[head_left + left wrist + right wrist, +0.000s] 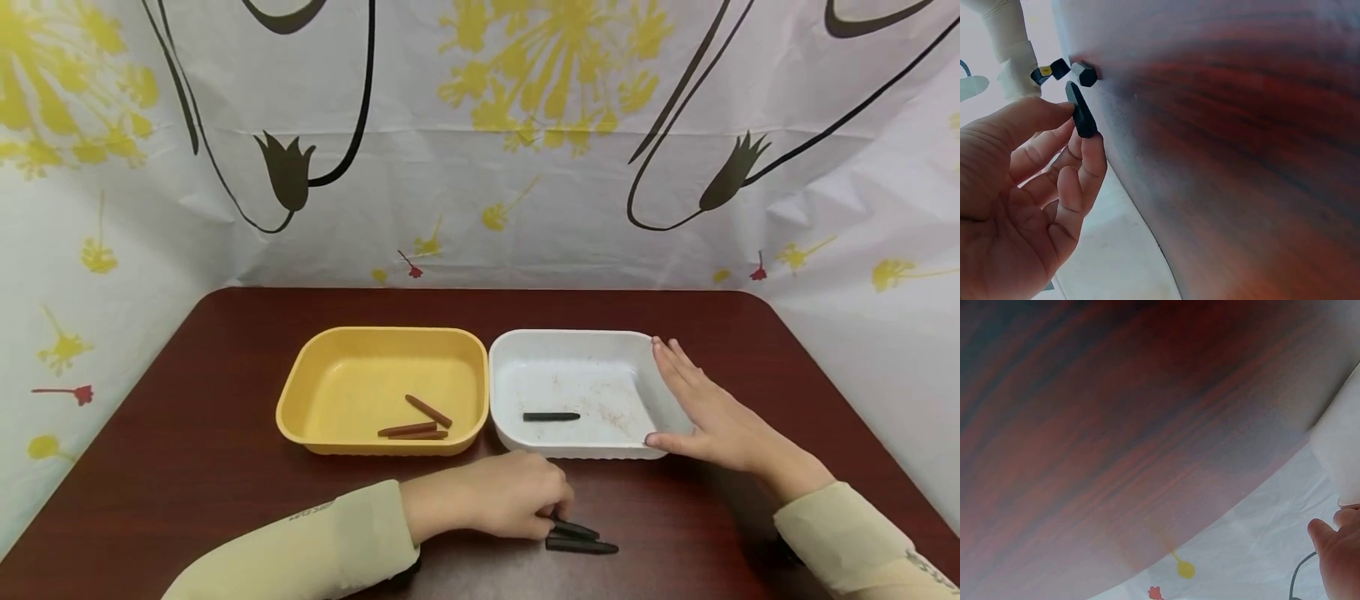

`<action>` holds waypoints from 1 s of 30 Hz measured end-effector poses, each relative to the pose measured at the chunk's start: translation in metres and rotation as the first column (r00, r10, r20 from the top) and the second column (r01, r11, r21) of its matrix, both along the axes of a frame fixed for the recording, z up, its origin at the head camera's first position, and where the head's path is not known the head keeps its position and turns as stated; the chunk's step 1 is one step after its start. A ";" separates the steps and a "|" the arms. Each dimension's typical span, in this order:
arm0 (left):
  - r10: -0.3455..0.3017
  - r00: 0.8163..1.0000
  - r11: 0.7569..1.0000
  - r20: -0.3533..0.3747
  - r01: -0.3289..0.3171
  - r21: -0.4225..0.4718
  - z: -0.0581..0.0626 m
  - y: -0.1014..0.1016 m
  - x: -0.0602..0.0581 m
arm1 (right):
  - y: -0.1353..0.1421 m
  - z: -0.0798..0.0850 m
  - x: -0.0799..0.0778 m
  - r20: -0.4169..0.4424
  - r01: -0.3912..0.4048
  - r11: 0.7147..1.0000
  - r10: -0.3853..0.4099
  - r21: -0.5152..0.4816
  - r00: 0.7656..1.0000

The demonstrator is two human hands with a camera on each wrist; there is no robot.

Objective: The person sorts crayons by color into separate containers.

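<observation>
In the head view my left hand [510,497] is low over the table in front of the tubs. Its thumb and fingers pinch a black crayon [1082,112], seen clearly in the left wrist view. Right beside it lies another black crayon [582,547] on the table. My right hand [720,425] spreads over the right end of the white tub [570,337], fingers straight, fingertips at the far rim and thumb at the near one. One black crayon [551,417] lies inside that tub. At the right wrist view's edge, only part of the right hand [1344,556] shows.
A yellow tub [315,375] stands left of the white one, their sides close together. Several brown crayons [428,411] lie in it. The dark red wooden table [187,467] has a patterned white sheet [420,183] behind it and at both sides.
</observation>
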State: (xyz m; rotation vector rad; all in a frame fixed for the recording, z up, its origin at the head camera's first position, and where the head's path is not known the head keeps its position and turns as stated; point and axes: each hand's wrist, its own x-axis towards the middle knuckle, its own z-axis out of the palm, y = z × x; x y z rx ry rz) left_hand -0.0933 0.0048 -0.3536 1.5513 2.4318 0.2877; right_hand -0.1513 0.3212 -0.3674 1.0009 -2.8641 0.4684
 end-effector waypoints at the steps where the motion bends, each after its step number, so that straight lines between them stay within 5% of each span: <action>1: 0.002 1.000 1.000 0.000 -0.002 0.005 0.000 -0.001 0.001 | 0.000 -0.001 0.000 0.003 0.001 1.000 -0.001 -0.002 1.000; 14: 0.028 0.999 0.995 0.030 -0.031 0.093 0.013 -0.008 0.002 | 0.000 0.001 0.001 -0.007 -0.006 1.000 0.006 0.008 1.000; 23: 0.023 0.999 0.993 -0.024 -0.020 0.118 0.025 -0.010 0.001 | 0.000 0.000 0.000 -0.028 -0.015 1.000 0.015 0.005 0.999; 30: 0.041 0.999 0.990 -0.023 -0.037 0.135 0.033 -0.011 -0.004 | 0.000 0.001 0.001 0.030 0.011 1.000 -0.011 -0.013 0.999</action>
